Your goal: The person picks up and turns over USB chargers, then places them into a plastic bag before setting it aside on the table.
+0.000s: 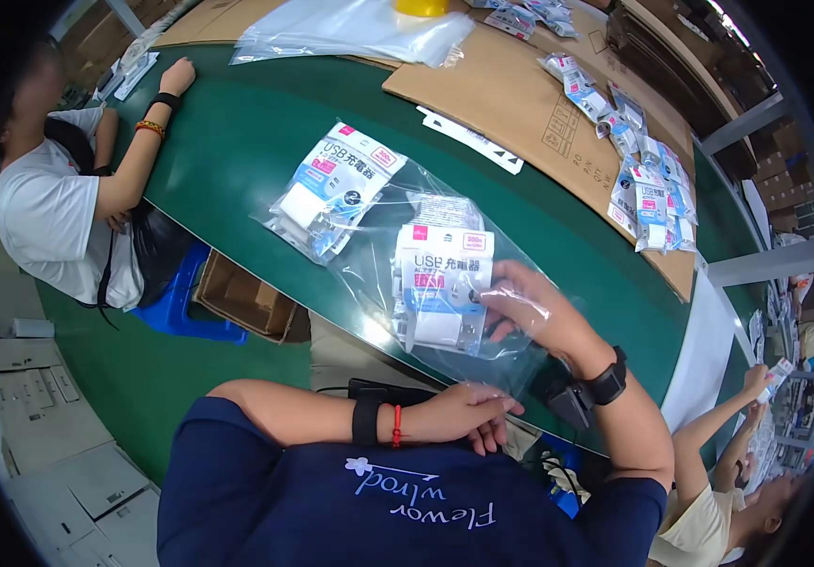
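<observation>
A large clear plastic bag (pixel 366 269) lies across the green table in front of me. Its mouth end hangs toward my body, where the thumb and finger of my left hand (pixel 463 414) pinch the film. My right hand (pixel 527 300) reaches inside the bag, its fingers closed on the right edge of a white and blue charger pack (pixel 443 283). Behind that pack, part of another printed card shows through the film. Farther left, another charger pack (pixel 336 194) lies at the bag's far end, with more packs partly hidden under it.
A cardboard sheet (pixel 511 104) covers the table's far right, with a heap of charger packs (pixel 652 194) on it. Clear bags (pixel 350 28) are stacked at the back. One person (pixel 67 189) sits at the left; another (pixel 709 491) works at the lower right. A cardboard box (pixel 246 298) stands below the table.
</observation>
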Available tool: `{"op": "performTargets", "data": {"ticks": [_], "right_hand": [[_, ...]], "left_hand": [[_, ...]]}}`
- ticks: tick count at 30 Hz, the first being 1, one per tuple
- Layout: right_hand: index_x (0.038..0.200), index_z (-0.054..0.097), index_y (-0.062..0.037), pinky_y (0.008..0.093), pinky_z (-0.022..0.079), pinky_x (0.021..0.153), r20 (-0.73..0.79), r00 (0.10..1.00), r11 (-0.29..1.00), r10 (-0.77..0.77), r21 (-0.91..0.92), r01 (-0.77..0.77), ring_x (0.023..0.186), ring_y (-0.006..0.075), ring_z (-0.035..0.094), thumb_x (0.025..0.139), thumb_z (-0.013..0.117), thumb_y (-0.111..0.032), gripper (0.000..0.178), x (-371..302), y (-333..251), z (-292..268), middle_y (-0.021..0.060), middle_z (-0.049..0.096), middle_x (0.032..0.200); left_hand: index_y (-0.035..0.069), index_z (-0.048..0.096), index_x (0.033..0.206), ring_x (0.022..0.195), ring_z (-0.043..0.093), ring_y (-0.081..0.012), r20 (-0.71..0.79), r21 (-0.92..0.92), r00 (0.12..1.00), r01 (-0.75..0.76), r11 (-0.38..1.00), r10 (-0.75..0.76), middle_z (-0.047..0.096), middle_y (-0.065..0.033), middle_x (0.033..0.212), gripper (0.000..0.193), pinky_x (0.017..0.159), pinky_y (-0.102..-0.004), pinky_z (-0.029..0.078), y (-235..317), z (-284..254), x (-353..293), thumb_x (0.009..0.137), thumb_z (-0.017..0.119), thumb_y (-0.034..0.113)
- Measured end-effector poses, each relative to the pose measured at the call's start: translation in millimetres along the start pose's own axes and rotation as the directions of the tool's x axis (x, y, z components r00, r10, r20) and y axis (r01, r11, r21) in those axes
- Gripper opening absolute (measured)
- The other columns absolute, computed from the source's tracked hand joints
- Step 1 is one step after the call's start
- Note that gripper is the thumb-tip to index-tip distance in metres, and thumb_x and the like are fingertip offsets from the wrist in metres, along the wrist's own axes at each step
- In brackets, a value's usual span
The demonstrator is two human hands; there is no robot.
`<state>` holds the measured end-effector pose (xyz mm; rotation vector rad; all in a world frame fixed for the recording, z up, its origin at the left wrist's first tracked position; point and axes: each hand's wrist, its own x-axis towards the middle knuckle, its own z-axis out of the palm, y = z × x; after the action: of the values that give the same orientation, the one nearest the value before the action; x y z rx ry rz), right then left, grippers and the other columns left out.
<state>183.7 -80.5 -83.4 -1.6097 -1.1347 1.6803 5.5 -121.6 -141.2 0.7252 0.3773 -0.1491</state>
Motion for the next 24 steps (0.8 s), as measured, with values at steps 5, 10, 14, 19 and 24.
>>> {"op": "performTargets", "data": {"ticks": [5,10,14,19,24], "right_hand": [[0.111,0.051,0.0009,0.0289,0.058,0.072,-0.031,0.999,0.946,0.041,0.322,-0.029,0.079,0.0161,0.061,0.091,0.065,-0.02,0.032,10.1,9.5,24.5,0.0104,0.058,0.101],[0.108,0.051,0.0015,0.0284,0.058,0.07,-0.08,0.996,0.794,-0.035,0.603,0.076,0.084,0.0171,0.063,0.091,0.065,-0.022,0.032,32.6,11.7,59.5,0.0121,0.059,0.103],[0.119,0.045,0.0057,0.0298,0.058,0.065,0.056,0.996,0.902,-0.07,0.431,0.039,0.083,0.0175,0.064,0.094,0.06,-0.023,0.041,39.7,1.4,51.8,0.0139,0.06,0.1],[0.131,0.039,0.0014,0.0265,0.056,0.063,0.097,0.995,0.978,-0.022,0.207,0.002,0.082,0.0157,0.064,0.094,0.059,-0.02,0.048,23.3,9.5,21.2,0.0113,0.061,0.099],[0.147,0.03,-0.0099,0.0236,0.053,0.062,0.122,0.984,0.853,-0.127,0.519,0.046,0.079,0.0106,0.063,0.093,0.06,-0.016,0.062,26.0,31.0,9.0,0.0066,0.064,0.1]], "left_hand": [[0.0,0.051,0.124,0.074,0.065,-0.0154,0.019,0.009,0.999,0.04,0.999,-0.04,0.063,-0.0095,0.084,0.037,0.063,-0.024,0.054,-6.5,-2.2,2.5,0.103,0.04,0.028],[-0.001,0.056,0.118,0.077,0.065,-0.0156,0.019,0.102,0.998,0.053,0.993,-0.056,0.064,-0.0091,0.087,0.035,0.066,-0.0257,0.054,-2.6,1.4,4.3,0.102,0.043,0.027],[-0.001,0.062,0.108,0.081,0.066,-0.0155,0.057,0.538,0.975,0.153,0.829,-0.217,0.067,-0.0101,0.092,0.035,0.071,-0.0289,0.054,21.4,-2.7,-9.1,0.1,0.047,0.028],[0.0,0.065,0.104,0.09,0.065,-0.0292,0.172,0.827,0.782,-0.445,0.344,0.599,0.066,-0.0169,0.099,0.025,0.079,-0.0359,0.051,75.1,-11.4,-51.6,0.092,0.058,0.022],[0.0,0.054,0.125,0.121,0.048,-0.0377,0.159,0.965,0.462,0.116,-0.237,0.872,0.052,-0.0196,0.13,0.043,0.102,-0.0478,0.036,101.1,-43.5,-32.9,0.088,0.061,0.019]]}}
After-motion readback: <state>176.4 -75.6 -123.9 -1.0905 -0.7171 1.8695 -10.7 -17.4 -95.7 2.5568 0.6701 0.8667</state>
